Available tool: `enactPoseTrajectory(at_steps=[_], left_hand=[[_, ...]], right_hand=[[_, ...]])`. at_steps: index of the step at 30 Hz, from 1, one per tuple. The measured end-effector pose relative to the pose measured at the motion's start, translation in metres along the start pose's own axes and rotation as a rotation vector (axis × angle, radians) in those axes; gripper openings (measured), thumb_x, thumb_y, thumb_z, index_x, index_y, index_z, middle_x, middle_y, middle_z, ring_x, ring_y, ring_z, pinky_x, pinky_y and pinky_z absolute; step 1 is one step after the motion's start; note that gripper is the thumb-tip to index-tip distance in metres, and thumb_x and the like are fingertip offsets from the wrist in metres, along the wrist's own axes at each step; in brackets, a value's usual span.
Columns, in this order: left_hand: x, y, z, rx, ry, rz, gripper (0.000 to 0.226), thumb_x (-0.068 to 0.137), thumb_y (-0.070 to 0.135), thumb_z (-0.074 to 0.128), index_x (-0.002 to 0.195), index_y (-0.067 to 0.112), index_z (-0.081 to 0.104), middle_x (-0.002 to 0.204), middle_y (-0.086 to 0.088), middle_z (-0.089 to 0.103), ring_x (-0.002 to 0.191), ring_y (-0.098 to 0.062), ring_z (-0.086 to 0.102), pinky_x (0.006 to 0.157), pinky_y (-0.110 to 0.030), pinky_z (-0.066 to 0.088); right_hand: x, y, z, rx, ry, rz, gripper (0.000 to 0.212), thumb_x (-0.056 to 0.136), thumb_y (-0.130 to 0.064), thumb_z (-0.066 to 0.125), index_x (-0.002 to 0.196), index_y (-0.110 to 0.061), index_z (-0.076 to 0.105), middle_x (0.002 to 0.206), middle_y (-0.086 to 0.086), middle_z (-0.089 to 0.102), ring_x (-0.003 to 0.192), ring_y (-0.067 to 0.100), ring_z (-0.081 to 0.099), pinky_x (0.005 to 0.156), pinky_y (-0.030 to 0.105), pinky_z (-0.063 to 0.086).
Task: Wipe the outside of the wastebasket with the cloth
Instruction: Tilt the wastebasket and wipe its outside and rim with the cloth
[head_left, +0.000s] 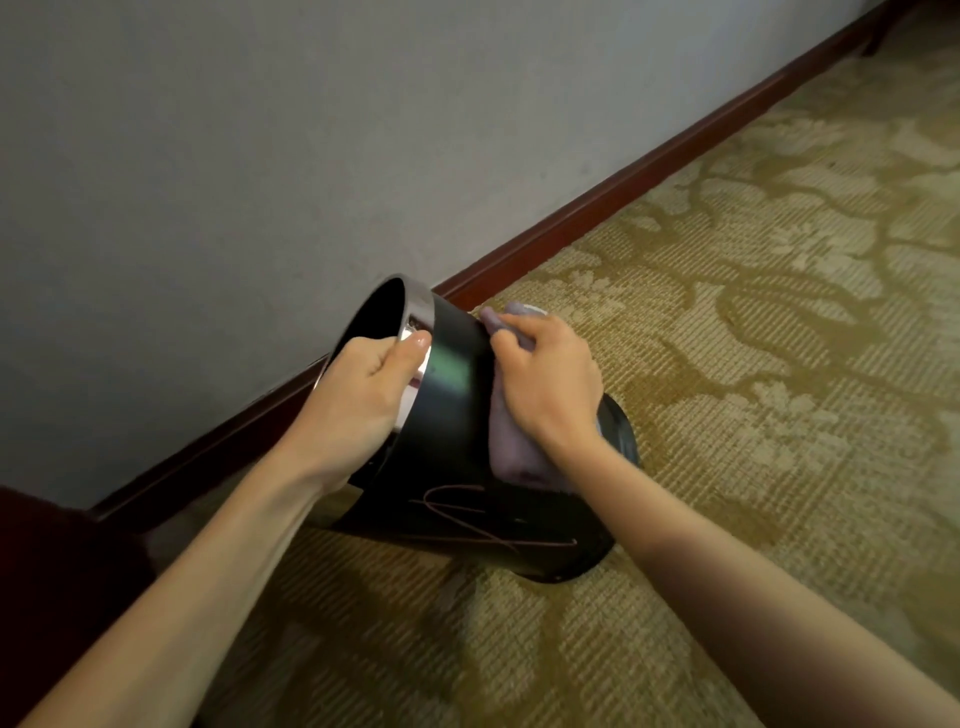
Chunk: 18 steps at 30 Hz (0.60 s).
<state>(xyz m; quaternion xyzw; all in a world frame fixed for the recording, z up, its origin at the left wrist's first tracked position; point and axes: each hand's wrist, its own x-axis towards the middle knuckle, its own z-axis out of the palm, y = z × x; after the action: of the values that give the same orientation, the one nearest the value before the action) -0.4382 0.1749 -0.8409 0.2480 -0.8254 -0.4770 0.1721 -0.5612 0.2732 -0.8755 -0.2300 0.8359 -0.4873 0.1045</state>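
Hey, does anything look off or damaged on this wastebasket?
The wastebasket is tilted only because the left hand grips its rim. Thin reddish lines cross its lower side: scratches or decoration, I cannot tell.

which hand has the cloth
The right hand holds the purple cloth against the side of the black wastebasket. The left hand has no cloth: it grips the silver rim, thumb outside.

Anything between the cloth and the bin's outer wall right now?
Nothing visible. The right hand presses the cloth straight onto the black side of the wastebasket; the left hand grips the rim, apart from the cloth.
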Motion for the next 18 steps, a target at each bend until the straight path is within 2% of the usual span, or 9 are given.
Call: enactPoseTrajectory(at_steps=[3,5,8,10,13,16,18], left_hand=[[-0.003,0.004,0.003,-0.011,-0.015,0.016,0.058,0.101,0.035,0.04,0.086,-0.02,0.053,0.071,-0.036,0.056,0.062,-0.022,0.051,0.055,-0.029,0.041],[-0.002,0.008,0.004,-0.029,-0.02,0.016,0.056,0.102,0.031,0.039,0.088,-0.021,0.053,0.077,-0.04,0.057,0.065,-0.025,0.052,0.059,-0.033,0.04],[-0.003,0.011,0.004,-0.054,-0.017,0.012,0.054,0.103,0.028,0.038,0.088,-0.023,0.052,0.076,-0.039,0.056,0.068,-0.027,0.051,0.06,-0.033,0.038],[-0.006,0.009,0.004,-0.042,0.003,0.005,0.055,0.102,0.028,0.038,0.086,-0.022,0.053,0.072,-0.038,0.054,0.064,-0.026,0.048,0.058,-0.032,0.036],[-0.011,0.007,0.005,0.002,0.037,0.003,0.057,0.102,0.031,0.038,0.079,-0.019,0.051,0.065,-0.017,0.049,0.057,-0.02,0.042,0.051,-0.027,0.03],[-0.008,0.008,0.006,0.024,0.088,-0.028,0.056,0.101,0.031,0.04,0.071,-0.015,0.048,0.062,-0.01,0.045,0.054,-0.017,0.04,0.049,-0.025,0.028],[-0.003,0.008,0.007,0.049,0.121,-0.044,0.055,0.1,0.032,0.041,0.057,-0.001,0.043,0.051,-0.004,0.04,0.048,-0.014,0.036,0.046,-0.025,0.026]], right_hand=[[0.024,-0.004,-0.004,-0.013,-0.099,0.099,0.032,0.085,-0.051,0.051,0.104,-0.037,0.072,0.115,-0.003,0.07,0.11,0.03,0.061,0.097,0.047,0.045],[0.035,-0.005,-0.006,-0.018,-0.15,0.13,0.034,0.084,-0.052,0.053,0.104,-0.033,0.073,0.116,-0.005,0.07,0.109,0.028,0.061,0.096,0.046,0.046],[0.036,-0.004,-0.005,-0.024,-0.149,0.115,0.032,0.084,-0.049,0.051,0.098,-0.03,0.073,0.11,-0.002,0.071,0.103,0.028,0.062,0.089,0.042,0.049],[0.028,-0.002,-0.002,-0.018,-0.127,0.1,0.032,0.086,-0.047,0.046,0.098,-0.033,0.072,0.11,-0.002,0.07,0.104,0.028,0.061,0.091,0.044,0.047],[0.014,-0.003,0.001,-0.012,-0.064,0.092,0.035,0.088,-0.044,0.04,0.107,-0.036,0.068,0.12,-0.001,0.066,0.112,0.032,0.056,0.099,0.051,0.041],[-0.008,-0.007,0.008,0.009,0.046,0.048,0.037,0.088,-0.039,0.04,0.116,-0.036,0.064,0.134,-0.004,0.055,0.123,0.03,0.047,0.103,0.052,0.035],[-0.032,-0.008,0.015,0.01,0.13,-0.016,0.039,0.088,-0.035,0.043,0.123,-0.033,0.06,0.138,-0.005,0.049,0.129,0.028,0.04,0.104,0.052,0.032]])
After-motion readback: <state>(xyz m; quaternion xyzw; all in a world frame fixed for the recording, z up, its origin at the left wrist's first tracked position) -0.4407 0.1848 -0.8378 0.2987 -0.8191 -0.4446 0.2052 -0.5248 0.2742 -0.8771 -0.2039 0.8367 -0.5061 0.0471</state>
